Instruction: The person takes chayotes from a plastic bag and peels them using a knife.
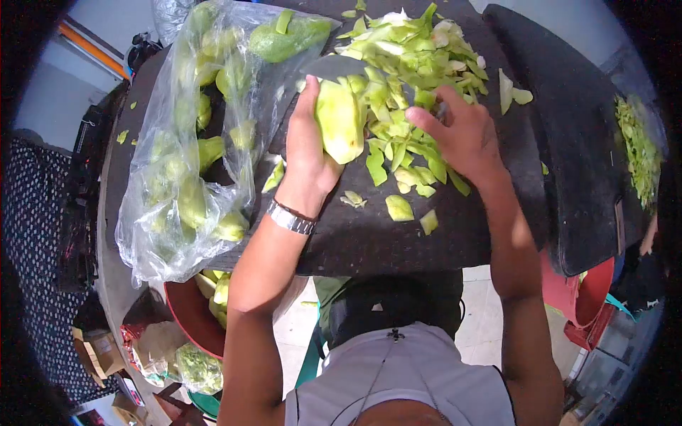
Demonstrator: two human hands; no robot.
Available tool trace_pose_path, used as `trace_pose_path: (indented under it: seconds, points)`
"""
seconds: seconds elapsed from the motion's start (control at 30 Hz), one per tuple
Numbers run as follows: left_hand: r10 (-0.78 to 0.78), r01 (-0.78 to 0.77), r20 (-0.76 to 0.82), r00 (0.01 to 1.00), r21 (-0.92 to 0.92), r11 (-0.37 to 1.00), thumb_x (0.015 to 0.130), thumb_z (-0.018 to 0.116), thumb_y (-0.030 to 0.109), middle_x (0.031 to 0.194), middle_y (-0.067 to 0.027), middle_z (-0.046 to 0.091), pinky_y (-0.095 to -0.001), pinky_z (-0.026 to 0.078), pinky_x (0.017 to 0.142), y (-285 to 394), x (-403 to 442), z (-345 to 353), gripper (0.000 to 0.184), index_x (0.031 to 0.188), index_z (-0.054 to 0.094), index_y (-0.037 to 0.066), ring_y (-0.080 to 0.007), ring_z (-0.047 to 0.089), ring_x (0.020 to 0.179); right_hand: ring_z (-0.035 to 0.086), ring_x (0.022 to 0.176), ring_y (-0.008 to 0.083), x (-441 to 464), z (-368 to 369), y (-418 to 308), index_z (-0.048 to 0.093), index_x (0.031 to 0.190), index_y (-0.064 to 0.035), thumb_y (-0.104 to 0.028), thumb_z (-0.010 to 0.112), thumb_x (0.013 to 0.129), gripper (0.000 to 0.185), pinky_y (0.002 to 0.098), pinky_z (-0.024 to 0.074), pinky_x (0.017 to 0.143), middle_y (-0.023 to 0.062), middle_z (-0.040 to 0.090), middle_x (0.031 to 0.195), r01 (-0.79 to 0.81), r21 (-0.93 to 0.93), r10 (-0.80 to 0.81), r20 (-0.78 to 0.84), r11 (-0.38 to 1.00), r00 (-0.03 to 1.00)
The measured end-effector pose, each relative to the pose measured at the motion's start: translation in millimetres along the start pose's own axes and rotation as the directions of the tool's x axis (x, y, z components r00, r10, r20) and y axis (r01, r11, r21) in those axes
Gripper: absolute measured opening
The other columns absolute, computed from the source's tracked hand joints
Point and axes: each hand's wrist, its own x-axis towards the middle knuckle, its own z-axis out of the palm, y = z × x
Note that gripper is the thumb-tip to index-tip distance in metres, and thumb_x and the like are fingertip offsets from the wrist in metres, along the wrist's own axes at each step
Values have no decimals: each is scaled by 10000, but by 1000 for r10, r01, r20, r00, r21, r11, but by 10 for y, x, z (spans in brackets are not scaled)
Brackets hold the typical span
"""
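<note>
My left hand (307,142) is wrapped round a pale green peeled fruit (339,122), held upright over the dark table. Its thumb lies along the fruit's left side. To the right, my right hand (465,135) hovers by the peelings with thumb and fingers curled; a small greyish thing shows between them, too hidden to name. A heap of green peelings (408,53) spreads behind and between my hands. Left of my left hand lies a clear plastic bag (153,206) with several green fruits inside. A larger unpeeled green fruit (288,41) rests on the bag's far end.
Loose peel pieces (399,208) lie near the front of the dark table (398,248). A red tub (186,312) with pale green pieces stands below at left. On the right are a dark board-like surface (568,142), more green shreds (634,145) and a red container (593,295).
</note>
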Motion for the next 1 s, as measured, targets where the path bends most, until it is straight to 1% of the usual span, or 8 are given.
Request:
trace_pose_path:
  seconds: [0.17, 0.3, 0.43, 0.53, 0.57, 0.8, 0.9, 1.0]
  points:
    - [-19, 20, 14, 1000, -34, 999, 1078, 435, 462, 1043, -78, 722, -398, 584, 694, 4, 37, -30, 436, 1208, 612, 86, -224, 715, 864, 503, 499, 140, -108, 24, -133, 636, 975, -47, -524, 698, 936, 483, 341, 413, 502, 37, 473, 573, -29, 96, 29, 4, 995, 1000]
    - [-38, 38, -6, 999, -29, 999, 1050, 471, 475, 986, -84, 735, -392, 564, 648, 23, 76, -78, 437, 1176, 632, 89, -252, 717, 786, 314, 419, 47, -56, -322, -54, 626, 1015, -68, -659, 442, 1034, 618, 220, 268, 413, -64, 384, 556, -453, 641, 194, 434, 620, 880]
    - [-27, 25, -21, 999, -70, 997, 1042, 479, 470, 969, -105, 730, -407, 565, 658, 32, 122, -155, 449, 1164, 632, 65, -287, 716, 784, 357, 397, 62, -238, -569, -430, 619, 996, -78, -743, 443, 987, 687, 243, 260, 393, -66, 388, 528, -249, 851, 201, 173, 462, 964]
    - [-28, 27, -10, 1000, -91, 996, 1039, 482, 469, 957, -122, 724, -409, 565, 652, 26, 169, -212, 463, 1150, 633, 46, -296, 713, 777, 363, 397, 62, -160, -64, -267, 615, 1095, -76, -701, 492, 993, 645, 246, 277, 386, -57, 400, 536, -472, 802, 325, 366, 365, 872]
    - [-3, 2, -7, 1000, -116, 993, 1039, 482, 463, 946, -135, 720, -400, 564, 637, 20, 168, -210, 466, 1140, 633, 34, -302, 710, 769, 366, 393, 62, -101, 0, -165, 599, 1189, -60, -637, 543, 1004, 609, 247, 291, 378, -54, 416, 548, -772, 624, 404, 680, 119, 612]
    - [23, -23, -5, 1000, -188, 982, 1043, 466, 408, 929, -150, 714, -392, 562, 616, 85, 229, -251, 424, 1104, 625, 21, -308, 700, 744, 439, 407, 102, -497, -393, -214, 589, 1192, -45, -584, 595, 999, 572, 313, 388, 407, -3, 483, 561, -516, 577, 257, 472, 633, 843]
    - [72, -72, -5, 997, -187, 980, 1045, 461, 404, 929, -156, 711, -417, 569, 654, 96, 221, -276, 430, 1100, 623, 10, -328, 695, 753, 552, 473, 166, -796, -259, 153, 594, 1134, -39, -567, 691, 942, 570, 367, 450, 471, 63, 545, 584, -231, 129, 231, 10, 964, 973]
    - [92, -90, 5, 996, -174, 981, 1044, 459, 406, 957, -163, 708, -436, 570, 697, 131, 271, -335, 441, 1113, 624, 3, -348, 692, 789, 629, 563, 237, -1055, -519, 99, 622, 1007, -33, -507, 821, 842, 540, 404, 492, 537, 102, 587, 624, -116, -205, 124, 30, 972, 992]
